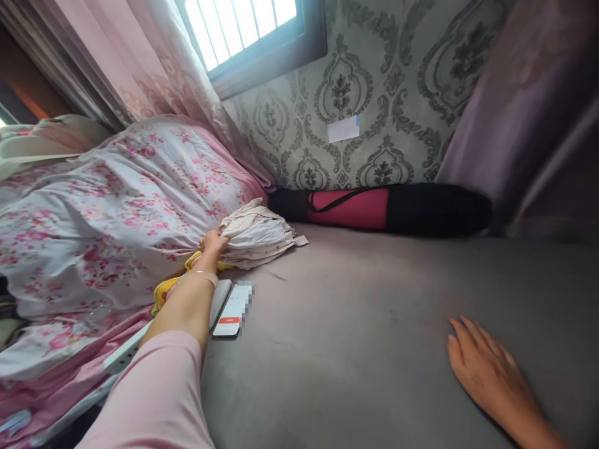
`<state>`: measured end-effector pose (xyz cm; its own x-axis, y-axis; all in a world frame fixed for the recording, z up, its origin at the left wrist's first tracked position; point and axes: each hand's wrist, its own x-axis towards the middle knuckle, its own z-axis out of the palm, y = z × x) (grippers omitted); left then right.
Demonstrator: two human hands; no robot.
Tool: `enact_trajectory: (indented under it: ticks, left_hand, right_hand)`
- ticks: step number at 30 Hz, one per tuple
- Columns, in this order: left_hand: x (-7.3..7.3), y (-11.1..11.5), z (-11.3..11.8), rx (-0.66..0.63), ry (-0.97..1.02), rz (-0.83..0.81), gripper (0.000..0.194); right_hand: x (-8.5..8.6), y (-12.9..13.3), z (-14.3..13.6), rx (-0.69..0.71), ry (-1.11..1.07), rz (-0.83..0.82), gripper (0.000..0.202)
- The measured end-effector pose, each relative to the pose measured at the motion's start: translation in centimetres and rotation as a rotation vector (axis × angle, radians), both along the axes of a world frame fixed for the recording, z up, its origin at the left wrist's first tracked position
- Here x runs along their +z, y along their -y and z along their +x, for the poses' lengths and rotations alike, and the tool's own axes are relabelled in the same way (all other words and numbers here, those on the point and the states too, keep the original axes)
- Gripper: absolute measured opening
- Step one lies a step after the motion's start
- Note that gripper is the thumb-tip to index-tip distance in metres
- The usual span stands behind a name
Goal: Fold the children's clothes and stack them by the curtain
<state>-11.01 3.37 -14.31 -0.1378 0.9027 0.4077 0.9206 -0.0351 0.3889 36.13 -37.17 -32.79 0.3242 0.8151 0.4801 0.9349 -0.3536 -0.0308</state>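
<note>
At the end of my outstretched arm, my left hand (214, 242) is closed on the near edge of a crumpled cream and pale blue cloth (262, 234). The cloth lies bunched on the grey surface (337, 324); whether it is a garment I cannot tell. My right hand (486, 368) rests palm down at the right, its fingers stretched out and holding nothing. Below the cloth, beside my left forearm, lies a phone (231, 315) with a lit screen. Something yellow (165, 292) is partly hidden behind that forearm.
A long black and pink bag (349, 209) lies against the patterned wall (292, 125). White bedding with pink flowers (140, 187) is heaped at the left. Curtains (126, 56) hang beside the barred window (243, 28). A white slip (344, 129) is on the wall.
</note>
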Motion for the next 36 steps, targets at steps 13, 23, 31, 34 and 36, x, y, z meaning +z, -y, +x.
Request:
enact_trajectory:
  ticks: [13, 23, 31, 34, 36]
  left_hand:
    - [10.8, -0.4, 10.9, -0.383, 0.446, 0.376, 0.027]
    - [13.8, 6.8, 20.5, -0.873, 0.735, 0.264, 0.021]
    - [11.6, 14.6, 25.6, -0.893, 1.003, -0.154, 0.014]
    - [10.8, 16.8, 26.8, -0.936, 1.107, -0.291, 0.015]
    - [10.2, 18.1, 27.5, -0.954, 1.174, -0.361, 0.014]
  right_hand:
    - [-0.1, 0.0, -0.1, -0.014, 0.003, -0.002, 0.053]
    - [0.3, 0.0, -0.5, -0.043, -0.071, -0.022, 0.051]
    - [3.8, -0.2, 0.0, 0.022, -0.376, 0.206, 0.044]
    - [9.1, -0.5, -1.7, 0.062, -0.497, 0.419, 0.032]
    - [12.7, -1.0, -3.7, 0.141, -0.586, 0.513, 0.026]
